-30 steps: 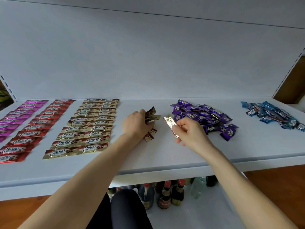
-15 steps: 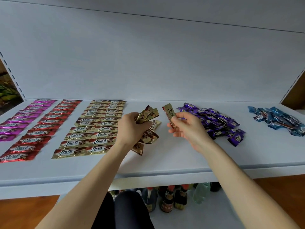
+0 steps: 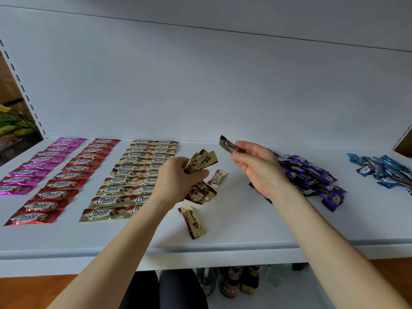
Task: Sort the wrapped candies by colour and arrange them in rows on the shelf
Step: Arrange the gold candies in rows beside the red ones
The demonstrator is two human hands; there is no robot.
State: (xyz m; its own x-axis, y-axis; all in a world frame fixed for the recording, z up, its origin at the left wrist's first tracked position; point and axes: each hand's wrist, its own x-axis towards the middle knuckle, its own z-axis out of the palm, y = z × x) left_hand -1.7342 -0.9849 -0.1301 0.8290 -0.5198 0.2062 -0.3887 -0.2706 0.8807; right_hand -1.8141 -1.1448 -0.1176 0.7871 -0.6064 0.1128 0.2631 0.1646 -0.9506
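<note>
My left hand (image 3: 178,181) grips a bunch of gold wrapped candies (image 3: 201,161) above the white shelf (image 3: 245,226). Between thumb and fingers my right hand (image 3: 258,168) pinches a single gold candy (image 3: 228,145), raised just right of the bunch. Loose gold candies lie under and near my left hand: one (image 3: 217,177) to its right, one (image 3: 192,221) toward the front edge. To the left lie sorted rows: pink (image 3: 38,166), red (image 3: 66,181) and a double gold row (image 3: 131,179).
A heap of purple candies (image 3: 312,175) lies right of my right hand, and a blue heap (image 3: 383,170) sits at the far right. Bottles (image 3: 231,284) stand on the lower level beneath the shelf's front edge. Dark-clothed knees (image 3: 178,291) show below.
Both hands have lifted off the shelf. My left hand gathered several gold candies into a bunch; my right hand raised its single gold candy higher, next to that bunch.
</note>
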